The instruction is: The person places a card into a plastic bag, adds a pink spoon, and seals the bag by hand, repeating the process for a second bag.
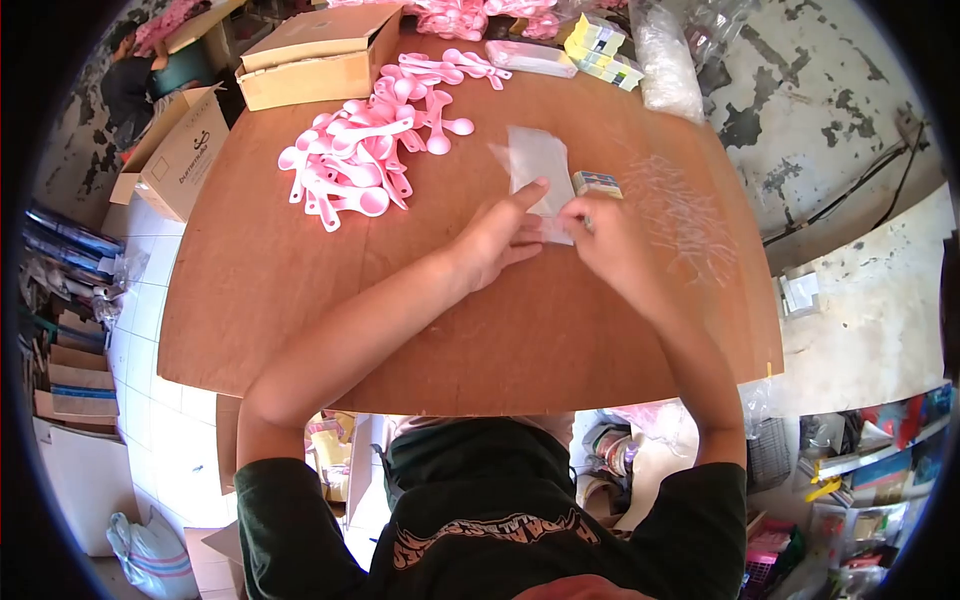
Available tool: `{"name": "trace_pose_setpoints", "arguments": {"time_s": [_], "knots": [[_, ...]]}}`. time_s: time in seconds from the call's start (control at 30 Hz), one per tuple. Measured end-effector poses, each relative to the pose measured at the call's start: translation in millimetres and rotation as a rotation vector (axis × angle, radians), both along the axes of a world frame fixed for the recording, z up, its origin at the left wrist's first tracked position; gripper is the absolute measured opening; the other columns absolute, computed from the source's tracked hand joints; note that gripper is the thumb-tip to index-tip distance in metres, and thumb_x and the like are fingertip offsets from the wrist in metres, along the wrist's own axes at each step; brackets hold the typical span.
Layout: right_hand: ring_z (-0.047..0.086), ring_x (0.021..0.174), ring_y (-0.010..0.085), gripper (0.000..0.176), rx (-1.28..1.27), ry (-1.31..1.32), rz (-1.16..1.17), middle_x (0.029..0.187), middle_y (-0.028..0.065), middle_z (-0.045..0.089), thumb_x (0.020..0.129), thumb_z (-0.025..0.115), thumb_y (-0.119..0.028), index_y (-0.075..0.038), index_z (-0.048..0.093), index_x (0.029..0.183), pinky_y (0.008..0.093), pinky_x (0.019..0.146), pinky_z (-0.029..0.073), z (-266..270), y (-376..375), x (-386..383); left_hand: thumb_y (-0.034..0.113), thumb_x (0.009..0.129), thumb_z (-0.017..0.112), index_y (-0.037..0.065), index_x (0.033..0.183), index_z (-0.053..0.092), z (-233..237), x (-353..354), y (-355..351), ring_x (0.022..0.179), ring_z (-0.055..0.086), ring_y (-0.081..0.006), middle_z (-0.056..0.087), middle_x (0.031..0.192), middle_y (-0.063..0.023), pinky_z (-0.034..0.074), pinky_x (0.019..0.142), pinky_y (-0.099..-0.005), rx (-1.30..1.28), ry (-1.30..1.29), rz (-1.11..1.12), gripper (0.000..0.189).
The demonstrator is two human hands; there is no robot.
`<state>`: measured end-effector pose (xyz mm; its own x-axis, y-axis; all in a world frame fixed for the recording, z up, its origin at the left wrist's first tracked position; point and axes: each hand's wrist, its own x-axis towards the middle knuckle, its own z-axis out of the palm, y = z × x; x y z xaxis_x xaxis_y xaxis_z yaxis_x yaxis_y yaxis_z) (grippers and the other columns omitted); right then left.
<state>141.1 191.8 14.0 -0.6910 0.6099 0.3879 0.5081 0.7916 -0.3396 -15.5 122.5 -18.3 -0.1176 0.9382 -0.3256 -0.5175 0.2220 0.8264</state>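
A clear plastic bag lies flat near the middle of the wooden table. My left hand is on its lower part, with the thumb on top and the fingers curled at the bottom edge. At the bag's lower right edge, my right hand is closed in a pinch on the plastic; its exact grip is partly hidden by the fingers. Just beyond the right hand sits a small stack of printed cards. To the left is a heap of pink measuring spoons.
Thin clear strips are scattered on the right of the table. Along the back stand a cardboard box, a bundle of clear bags, yellow card stacks and a plastic roll. Another person is at the far left.
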Motion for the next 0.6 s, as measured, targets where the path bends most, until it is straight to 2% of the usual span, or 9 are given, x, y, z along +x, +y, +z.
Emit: {"name": "trace_pose_setpoints", "arguments": {"time_s": [0.07,0.13,0.2,0.27,0.3,0.33,0.4,0.53,0.6], "knots": [[0.063,0.067,0.0271,0.005,0.02,0.0,0.05,0.076,0.0119,0.064,0.077,0.065,-0.006,-0.003,0.067,0.081,0.0352,0.059,0.048,2.3,-24.4,1.9,0.041,0.091,0.054,-0.001,0.128,0.044,2.1,3.8,1.9,0.099,0.059,-0.0224,0.059,0.114,-0.0135,0.046,0.09,-0.0356,0.059,-0.177,-0.176,0.057],[0.063,0.07,0.0292,0.004,0.028,0.025,0.063,0.08,0.0097,0.063,0.08,0.065,-0.014,-0.009,0.064,0.08,0.0397,0.059,0.048,-1.8,-39.9,4.9,0.034,0.093,0.054,-0.002,0.126,0.044,-16.5,1.8,7.7,0.1,0.06,-0.025,0.057,0.115,-0.0165,0.048,0.092,-0.0372,0.124,-0.206,-0.25,0.05],[0.063,0.07,0.0305,0.012,0.009,0.077,0.027,0.078,0.0098,0.063,0.082,0.066,-0.021,-0.009,0.064,0.083,0.0405,0.059,0.048,3.3,-41.3,8.9,0.026,0.094,0.053,0.0,0.128,0.04,-30.8,3.0,7.6,0.103,0.06,-0.0216,0.059,0.112,-0.0127,0.049,0.091,-0.0359,0.123,-0.235,-0.193,0.044],[0.064,0.071,0.0325,0.024,0.139,0.122,-0.391,0.077,0.0111,0.063,0.084,0.064,-0.031,-0.007,0.064,0.083,0.0421,0.06,0.049,2.3,-21.9,19.4,0.016,0.096,0.049,0.0,0.128,0.04,-21.1,3.4,-1.0,0.109,0.058,-0.0249,0.057,0.117,-0.0152,0.048,0.095,-0.0385,0.069,-0.258,-0.112,0.037],[0.064,0.073,0.0336,0.036,0.359,0.126,-0.434,0.077,0.0131,0.065,0.084,0.062,-0.04,-0.005,0.065,0.084,0.0432,0.061,0.049,-10.5,3.8,28.8,0.014,0.096,0.048,-0.001,0.129,0.038,-22.1,1.4,-3.8,0.11,0.057,-0.0263,0.055,0.119,-0.0163,0.048,0.096,-0.0393,0.072,-0.267,-0.061,0.038],[0.064,0.073,0.0336,0.036,0.358,0.126,-0.434,0.077,0.0131,0.065,0.084,0.062,-0.04,-0.005,0.065,0.084,0.0432,0.061,0.049,-21.9,20.6,40.1,0.012,0.095,0.048,-0.001,0.13,0.037,-23.4,-0.9,-6.1,0.112,0.056,-0.0276,0.054,0.122,-0.0174,0.047,0.098,-0.0401,0.077,-0.274,-0.008,0.039],[0.064,0.066,0.0285,0.035,0.096,-0.175,-0.626,0.073,0.0141,0.065,0.08,0.068,-0.04,-0.006,0.068,0.085,0.0384,0.058,0.047,-32.5,41.2,54.0,0.008,0.094,0.049,-0.001,0.132,0.035,-25.8,-5.2,-8.9,0.113,0.055,-0.0278,0.052,0.123,-0.0183,0.047,0.098,-0.0398,0.106,-0.267,0.01,0.042],[0.063,0.064,0.0267,0.042,-0.13,-0.135,-0.611,0.071,0.0155,0.064,0.077,0.069,-0.046,-0.006,0.07,0.089,0.036,0.058,0.047,-31.9,45.9,61.5,0.0,0.088,0.056,0.0,0.134,0.032,-30.1,-12.8,-11.7,0.116,0.053,-0.0291,0.05,0.125,-0.0201,0.045,0.101,-0.0388,0.213,-0.229,0.045,0.051],[0.062,0.062,0.0218,0.037,-0.204,-0.13,-0.618,0.072,0.0128,0.065,0.081,0.068,-0.038,-0.004,0.07,0.095,0.035,0.056,0.046,-21.9,42.3,64.1,-0.001,0.087,0.058,0.0,0.134,0.032,-32.2,-13.0,-9.8,0.117,0.053,-0.0294,0.049,0.125,-0.0206,0.045,0.102,-0.0385,0.234,-0.24,0.048,0.054]]}}
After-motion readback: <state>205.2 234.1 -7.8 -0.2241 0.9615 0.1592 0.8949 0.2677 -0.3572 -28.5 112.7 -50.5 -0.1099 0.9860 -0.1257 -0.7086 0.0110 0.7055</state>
